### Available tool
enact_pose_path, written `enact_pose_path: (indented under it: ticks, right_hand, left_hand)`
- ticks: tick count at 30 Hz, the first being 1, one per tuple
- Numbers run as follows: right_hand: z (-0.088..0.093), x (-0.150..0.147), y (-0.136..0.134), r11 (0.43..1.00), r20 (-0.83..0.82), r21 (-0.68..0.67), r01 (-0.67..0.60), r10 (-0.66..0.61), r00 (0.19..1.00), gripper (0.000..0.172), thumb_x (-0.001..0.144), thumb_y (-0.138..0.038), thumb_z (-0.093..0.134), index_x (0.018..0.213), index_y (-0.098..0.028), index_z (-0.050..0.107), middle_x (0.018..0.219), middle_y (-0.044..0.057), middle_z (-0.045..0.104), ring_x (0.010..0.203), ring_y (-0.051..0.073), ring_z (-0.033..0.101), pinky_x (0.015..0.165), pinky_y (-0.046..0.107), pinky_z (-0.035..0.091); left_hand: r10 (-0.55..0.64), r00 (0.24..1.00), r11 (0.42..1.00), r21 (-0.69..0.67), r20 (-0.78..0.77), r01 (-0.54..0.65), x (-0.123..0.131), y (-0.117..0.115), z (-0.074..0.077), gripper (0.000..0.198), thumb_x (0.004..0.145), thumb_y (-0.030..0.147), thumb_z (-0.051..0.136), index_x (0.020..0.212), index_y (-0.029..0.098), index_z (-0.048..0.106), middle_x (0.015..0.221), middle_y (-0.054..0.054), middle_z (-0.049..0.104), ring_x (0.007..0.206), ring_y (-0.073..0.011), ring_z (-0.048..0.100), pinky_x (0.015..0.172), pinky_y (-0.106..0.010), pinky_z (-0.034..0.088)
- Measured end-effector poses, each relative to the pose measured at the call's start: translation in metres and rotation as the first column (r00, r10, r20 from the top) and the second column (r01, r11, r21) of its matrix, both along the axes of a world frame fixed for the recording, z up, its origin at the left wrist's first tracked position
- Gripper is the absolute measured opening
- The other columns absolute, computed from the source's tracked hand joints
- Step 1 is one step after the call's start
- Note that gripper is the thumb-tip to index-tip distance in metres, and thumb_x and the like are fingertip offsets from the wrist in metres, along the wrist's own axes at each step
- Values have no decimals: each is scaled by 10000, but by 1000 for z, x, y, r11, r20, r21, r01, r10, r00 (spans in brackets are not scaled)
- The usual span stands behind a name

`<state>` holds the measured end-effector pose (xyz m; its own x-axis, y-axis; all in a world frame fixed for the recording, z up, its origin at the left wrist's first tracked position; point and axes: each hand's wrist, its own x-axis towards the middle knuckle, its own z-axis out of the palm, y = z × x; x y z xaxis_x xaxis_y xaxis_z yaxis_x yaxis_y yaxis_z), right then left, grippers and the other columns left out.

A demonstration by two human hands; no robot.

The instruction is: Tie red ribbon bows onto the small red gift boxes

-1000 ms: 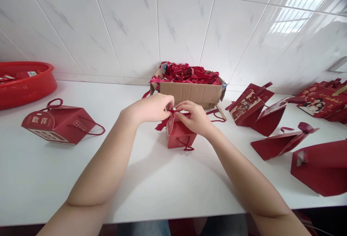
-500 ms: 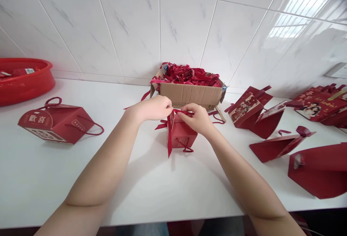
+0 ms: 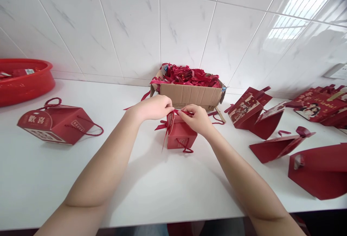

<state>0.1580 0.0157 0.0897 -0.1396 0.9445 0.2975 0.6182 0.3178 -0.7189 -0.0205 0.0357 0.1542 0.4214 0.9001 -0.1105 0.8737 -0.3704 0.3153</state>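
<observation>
A small red gift box with a cord handle stands upright on the white counter in the middle. Both my hands meet over its top. My left hand is closed, pinching a red ribbon whose tail hangs down the box's left side. My right hand is closed too, fingertips pinching the same ribbon at the top of the box.
A cardboard box full of red ribbons stands behind, against the tiled wall. A finished red gift box lies at the left, a red basin at far left. Several flat and folded red boxes lie at the right.
The ribbon came out over the box top and its tail dropped down the left side, then drew up a little. Both hands stayed at the box top.
</observation>
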Motion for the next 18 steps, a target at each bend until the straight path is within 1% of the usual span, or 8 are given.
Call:
enact_pose_path:
  ticks: [4,7,11,14,18]
  right_hand:
    - [1,0,-1,999,43,-6,32,-32,999,284,831,-414,550,681,-189,638,779,36,674,710,158,562,611,270,388]
    - [1,0,-1,999,65,9,46,-46,997,298,832,-415,544,650,-190,615,712,29,651,659,152,529,572,266,360]
    - [0,0,-1,998,76,27,51,-53,996,288,826,-403,552,637,-191,601,710,32,654,661,154,532,575,263,361]
    - [0,1,0,998,89,35,50,-53,995,285,826,-400,551,638,-191,599,719,36,658,661,156,537,574,263,359]
    - [0,1,0,998,92,33,45,-48,995,285,828,-400,547,640,-193,602,723,37,662,667,158,544,579,264,362]
  left_hand:
    - [-35,999,999,7,0,35,-2,-2,3,147,773,334,494,752,220,583,772,-42,640,573,-161,496,492,-286,312]
    - [-29,999,999,35,17,29,-1,-5,5,155,782,328,481,730,214,573,745,-45,651,551,-159,490,479,-290,316]
    - [-36,999,997,68,20,35,2,-7,6,149,787,316,482,722,210,563,722,-44,657,527,-155,484,466,-295,305]
    - [-55,998,996,66,16,54,1,-7,5,122,783,302,496,755,214,577,771,-42,676,541,-155,499,470,-292,315]
    - [-78,997,996,46,18,77,-2,-6,6,128,785,290,494,797,222,601,851,-39,693,621,-168,558,497,-282,344]
